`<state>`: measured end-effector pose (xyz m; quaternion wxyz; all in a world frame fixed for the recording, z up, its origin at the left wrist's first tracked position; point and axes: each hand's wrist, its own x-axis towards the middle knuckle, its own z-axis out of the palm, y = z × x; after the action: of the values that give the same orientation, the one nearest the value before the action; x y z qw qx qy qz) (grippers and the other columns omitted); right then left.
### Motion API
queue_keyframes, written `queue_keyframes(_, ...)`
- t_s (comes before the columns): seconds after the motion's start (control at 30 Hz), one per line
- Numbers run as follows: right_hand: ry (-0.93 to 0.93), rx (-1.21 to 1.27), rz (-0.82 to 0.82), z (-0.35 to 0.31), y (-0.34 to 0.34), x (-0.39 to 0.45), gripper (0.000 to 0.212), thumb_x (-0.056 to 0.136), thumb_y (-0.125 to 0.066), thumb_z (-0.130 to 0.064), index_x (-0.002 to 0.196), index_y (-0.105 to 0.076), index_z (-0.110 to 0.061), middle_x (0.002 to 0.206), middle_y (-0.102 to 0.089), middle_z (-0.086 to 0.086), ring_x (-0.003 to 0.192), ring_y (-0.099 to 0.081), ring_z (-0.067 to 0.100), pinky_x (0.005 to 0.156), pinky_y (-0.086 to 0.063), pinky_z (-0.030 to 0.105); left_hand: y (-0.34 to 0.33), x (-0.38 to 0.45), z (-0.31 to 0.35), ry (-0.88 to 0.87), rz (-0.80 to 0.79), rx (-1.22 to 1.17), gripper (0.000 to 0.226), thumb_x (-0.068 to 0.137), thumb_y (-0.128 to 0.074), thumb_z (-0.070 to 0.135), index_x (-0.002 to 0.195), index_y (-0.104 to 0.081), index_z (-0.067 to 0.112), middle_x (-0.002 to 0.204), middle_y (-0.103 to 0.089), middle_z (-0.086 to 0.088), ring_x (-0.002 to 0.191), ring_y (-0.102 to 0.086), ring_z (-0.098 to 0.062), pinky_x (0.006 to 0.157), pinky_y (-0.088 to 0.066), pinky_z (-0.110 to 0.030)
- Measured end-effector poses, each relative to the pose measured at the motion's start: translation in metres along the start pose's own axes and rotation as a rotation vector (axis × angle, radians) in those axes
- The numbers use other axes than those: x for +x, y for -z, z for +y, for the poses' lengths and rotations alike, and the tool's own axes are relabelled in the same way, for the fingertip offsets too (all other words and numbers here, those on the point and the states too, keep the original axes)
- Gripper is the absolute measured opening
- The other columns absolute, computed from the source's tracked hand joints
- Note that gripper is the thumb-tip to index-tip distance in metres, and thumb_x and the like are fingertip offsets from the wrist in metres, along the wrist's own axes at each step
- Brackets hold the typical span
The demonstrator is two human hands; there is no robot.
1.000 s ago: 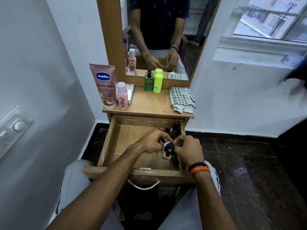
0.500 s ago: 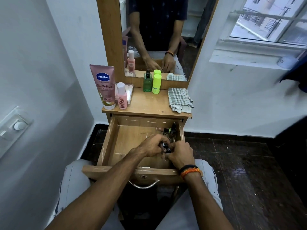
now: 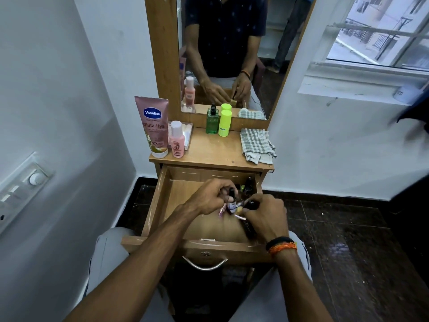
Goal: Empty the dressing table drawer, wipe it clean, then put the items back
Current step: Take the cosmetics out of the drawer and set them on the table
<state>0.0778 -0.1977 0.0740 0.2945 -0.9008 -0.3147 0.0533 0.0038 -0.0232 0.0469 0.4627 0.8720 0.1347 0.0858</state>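
The wooden drawer of the dressing table is pulled out over my lap. Both hands are inside its right half. My left hand grips a small dark bottle with a black cap and a pale label. My right hand is curled round dark slim cosmetic items, one black tube showing below the fingers. More dark bottles stand in the drawer's back right corner. The drawer's left half shows bare wood.
On the tabletop stand a pink Vaseline tube, a small pink bottle, a green pump bottle and a lime bottle. A checked cloth lies at its right. A mirror rises behind, walls close on both sides.
My left hand has lifted the small dark bottle upright out of the cluster. My right hand has closed lower over the remaining dark items. The camera has drawn slightly nearer.
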Motion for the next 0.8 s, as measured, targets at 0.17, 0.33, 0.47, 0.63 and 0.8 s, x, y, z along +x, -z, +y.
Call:
queue_keyframes(0.17, 0.084, 0.126, 0.126, -0.027, 0.024, 0.034, 0.02, 0.076, -0.083, -0.027, 0.093, -0.076, -0.018, 0.09, -0.074, -0.002, 0.079, -0.066, 0.007, 0.076, -0.055, 0.019, 0.038, 0.014, 0.013, -0.053, 0.118, -0.059, 0.023, 0.087, -0.066, -0.002, 0.102, -0.068, 0.016, 0.096, -0.068, 0.001, 0.089, -0.062, -0.004, 0.077, -0.052, -0.017)
queue_keyframes(0.33, 0.144, 0.177, 0.176, -0.051, 0.032, 0.085, 0.023, 0.071, -0.085, -0.032, 0.088, -0.078, -0.019, 0.084, -0.075, -0.003, 0.08, -0.068, 0.009, 0.075, -0.056, 0.022, 0.067, 0.037, 0.022, -0.066, 0.272, -0.015, 0.02, 0.089, -0.062, -0.001, 0.102, -0.065, 0.014, 0.104, -0.067, 0.0, 0.1, -0.063, -0.018, 0.084, -0.054, -0.034)
queue_keyframes(0.47, 0.176, 0.121, 0.163, -0.063, 0.022, 0.12, 0.023, 0.069, -0.083, -0.03, 0.087, -0.078, -0.016, 0.081, -0.074, 0.0, 0.077, -0.068, 0.014, 0.074, -0.057, 0.029, 0.075, 0.059, 0.017, -0.028, 0.348, 0.055, 0.023, 0.09, -0.061, 0.001, 0.1, -0.063, 0.022, 0.105, -0.064, 0.003, 0.099, -0.062, -0.014, 0.088, -0.056, -0.037)
queue_keyframes(0.63, 0.214, 0.067, 0.125, -0.071, 0.007, 0.153, 0.022, 0.067, -0.08, -0.025, 0.086, -0.076, -0.016, 0.079, -0.073, 0.001, 0.076, -0.066, 0.018, 0.07, -0.056, 0.032, 0.08, 0.078, 0.012, 0.02, 0.423, 0.143, 0.024, 0.088, -0.06, -0.001, 0.098, -0.062, 0.021, 0.104, -0.065, 0.0, 0.098, -0.06, -0.017, 0.091, -0.053, -0.039)
queue_keyframes(0.8, 0.222, 0.018, 0.074, -0.07, -0.003, 0.169, 0.013, 0.068, -0.078, -0.024, 0.077, -0.072, -0.016, 0.073, -0.07, 0.001, 0.073, -0.064, 0.02, 0.067, -0.055, 0.036, 0.082, 0.086, 0.003, 0.057, 0.415, 0.161, 0.026, 0.088, -0.06, -0.002, 0.105, -0.063, 0.019, 0.11, -0.065, -0.002, 0.104, -0.06, -0.019, 0.095, -0.051, -0.039)
